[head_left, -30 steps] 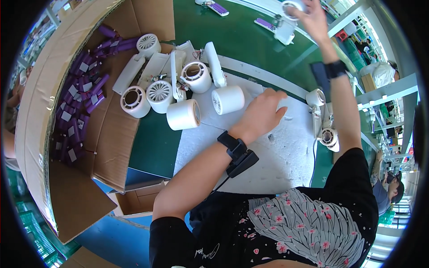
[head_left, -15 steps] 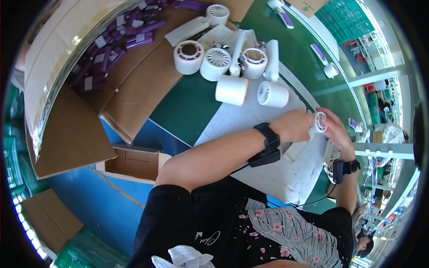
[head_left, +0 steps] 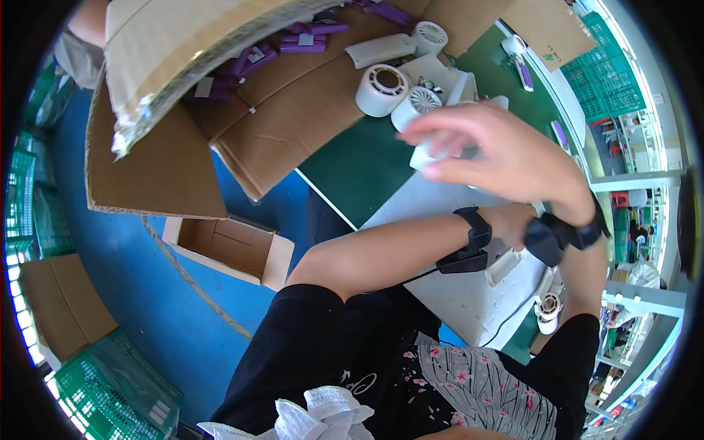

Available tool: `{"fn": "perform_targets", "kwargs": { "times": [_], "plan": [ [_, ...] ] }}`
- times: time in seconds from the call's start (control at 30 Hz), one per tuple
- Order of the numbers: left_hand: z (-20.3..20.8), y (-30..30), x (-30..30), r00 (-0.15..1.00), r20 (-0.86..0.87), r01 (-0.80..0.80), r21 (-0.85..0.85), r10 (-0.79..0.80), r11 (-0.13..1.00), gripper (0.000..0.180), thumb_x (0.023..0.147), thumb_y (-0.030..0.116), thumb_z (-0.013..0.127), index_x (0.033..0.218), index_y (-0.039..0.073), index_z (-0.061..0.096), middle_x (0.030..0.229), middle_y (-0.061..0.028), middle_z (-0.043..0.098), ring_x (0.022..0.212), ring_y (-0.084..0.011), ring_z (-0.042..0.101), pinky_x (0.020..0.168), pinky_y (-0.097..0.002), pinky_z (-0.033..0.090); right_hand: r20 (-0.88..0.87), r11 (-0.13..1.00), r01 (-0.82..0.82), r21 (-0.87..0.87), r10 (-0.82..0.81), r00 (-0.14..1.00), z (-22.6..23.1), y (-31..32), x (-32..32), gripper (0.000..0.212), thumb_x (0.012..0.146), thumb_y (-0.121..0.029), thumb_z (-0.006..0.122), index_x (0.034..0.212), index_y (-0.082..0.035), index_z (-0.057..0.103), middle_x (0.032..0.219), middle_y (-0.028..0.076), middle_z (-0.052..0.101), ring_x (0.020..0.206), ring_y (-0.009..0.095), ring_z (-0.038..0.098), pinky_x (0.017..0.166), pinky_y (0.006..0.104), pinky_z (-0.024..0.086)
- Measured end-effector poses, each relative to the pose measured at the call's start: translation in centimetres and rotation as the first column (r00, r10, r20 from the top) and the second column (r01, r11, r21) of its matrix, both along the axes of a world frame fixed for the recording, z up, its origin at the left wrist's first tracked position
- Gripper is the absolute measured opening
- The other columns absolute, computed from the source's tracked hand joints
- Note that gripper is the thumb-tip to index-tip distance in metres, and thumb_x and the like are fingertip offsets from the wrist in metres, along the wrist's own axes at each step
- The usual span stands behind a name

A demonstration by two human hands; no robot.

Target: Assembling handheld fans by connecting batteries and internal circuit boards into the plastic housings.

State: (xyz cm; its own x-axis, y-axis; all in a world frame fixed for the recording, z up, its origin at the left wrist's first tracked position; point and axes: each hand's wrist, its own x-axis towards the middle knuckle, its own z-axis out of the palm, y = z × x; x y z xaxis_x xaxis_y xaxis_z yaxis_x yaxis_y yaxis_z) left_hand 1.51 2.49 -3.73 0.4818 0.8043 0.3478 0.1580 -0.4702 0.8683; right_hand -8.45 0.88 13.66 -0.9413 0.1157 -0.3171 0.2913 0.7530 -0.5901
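Observation:
My right hand (head_left: 488,150) reaches across to the left, blurred, thumb and fingers curved apart around a white cylindrical housing (head_left: 421,156). It seems to rest on the pale foam sheet (head_left: 396,205). My left hand (head_left: 512,222) is low over the sheet, fingers curled; the right wrist's black band covers its fingertips. A bit of a white plastic part (head_left: 539,209) shows at those fingertips. Below it lies a long white shell piece (head_left: 504,268). Beyond my right hand stand a ring-topped white housing (head_left: 381,91) and a vented one (head_left: 416,107).
A large cardboard box (head_left: 286,121) at the left holds several purple parts (head_left: 304,40). A small open carton (head_left: 227,249) is lower left. More white parts (head_left: 548,308) lie beside my left forearm. At the far right are a green crate (head_left: 605,66) and metal rails.
My right hand has left the white ringed part near my left hand and swung left over the housings. The view has shifted, so the scene sits further right.

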Motion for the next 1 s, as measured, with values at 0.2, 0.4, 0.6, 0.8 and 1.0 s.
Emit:
{"fn": "perform_targets", "kwargs": {
  "times": [0.2, 0.4, 0.6, 0.8, 1.0],
  "plan": [
    [-1.0, 1.0, 0.6, 0.993, -0.098, 0.063, -0.003, -0.063, 0.998, 0.019, 0.066, 0.016, 0.075, 0.078, 0.004, 0.067, 0.077, -0.0091, 0.067, 0.070, -0.0231, 0.062, 0.065, -0.0334, 0.048, -0.113, 0.948, -0.062, 0.313, 0.102, 0.988, -5.6, -2.2, -14.1, 0.042, 0.088, -0.034, 0.063, 0.114, -0.001, 0.061, 0.106, 0.013, 0.067, 0.091, 0.025, 0.064, 0.082, 0.0352, 0.050],
    [0.2, 0.9, -1.2, 0.996, -0.045, 0.074, -0.049, -0.076, 0.996, 0.017, 0.062, 0.011, 0.074, 0.075, 0.004, 0.067, 0.067, -0.0071, 0.064, 0.061, -0.0207, 0.061, 0.060, -0.0364, 0.049, -0.385, 0.927, -0.015, 0.374, 0.170, 0.907, -9.8, -1.7, -18.2, 0.034, 0.087, -0.037, 0.062, 0.095, -0.004, 0.070, 0.099, 0.020, 0.067, 0.096, 0.033, 0.063, 0.084, 0.0414, 0.049],
    [0.9, 0.2, -1.0, 0.989, 0.031, 0.145, -0.100, -0.143, 0.984, 0.016, 0.057, 0.006, 0.074, 0.071, 0.003, 0.067, 0.054, -0.0047, 0.061, 0.050, -0.0179, 0.060, 0.054, -0.0400, 0.050, -0.534, 0.957, 0.163, 0.239, -0.011, 0.846, -4.1, -1.2, -12.2, 0.027, 0.093, -0.029, 0.056, 0.099, -0.005, 0.068, 0.097, 0.012, 0.069, 0.092, 0.025, 0.065, 0.080, 0.0373, 0.051],
    [1.1, 0.3, -1.0, 0.928, 0.222, 0.354, -0.280, -0.299, 0.892, 0.012, 0.060, 0.005, 0.073, 0.071, 0.002, 0.068, 0.060, -0.0070, 0.065, 0.059, -0.0177, 0.065, 0.058, -0.0361, 0.052, -0.743, 0.873, 0.136, -0.469, -0.473, 0.473, 0.1, 0.1, 3.3, 0.031, 0.101, -0.029, 0.042, 0.106, -0.001, 0.055, 0.097, 0.018, 0.068, 0.090, 0.031, 0.065, 0.086, 0.0402, 0.049],
    [1.2, -1.0, -0.3, 0.988, 0.016, 0.156, -0.010, -0.156, 0.988, 0.016, 0.064, 0.005, 0.072, 0.080, 0.006, 0.071, 0.076, -0.0109, 0.070, 0.074, -0.0259, 0.068, 0.068, -0.0347, 0.053, -0.571, 0.614, 0.276, -0.740, -0.790, 0.226, 0.0, -0.5, 18.9, 0.022, 0.101, -0.025, 0.040, 0.086, -0.009, 0.044, 0.068, 0.006, 0.053, 0.062, 0.017, 0.052, 0.063, 0.0304, 0.045]
  ]
}}
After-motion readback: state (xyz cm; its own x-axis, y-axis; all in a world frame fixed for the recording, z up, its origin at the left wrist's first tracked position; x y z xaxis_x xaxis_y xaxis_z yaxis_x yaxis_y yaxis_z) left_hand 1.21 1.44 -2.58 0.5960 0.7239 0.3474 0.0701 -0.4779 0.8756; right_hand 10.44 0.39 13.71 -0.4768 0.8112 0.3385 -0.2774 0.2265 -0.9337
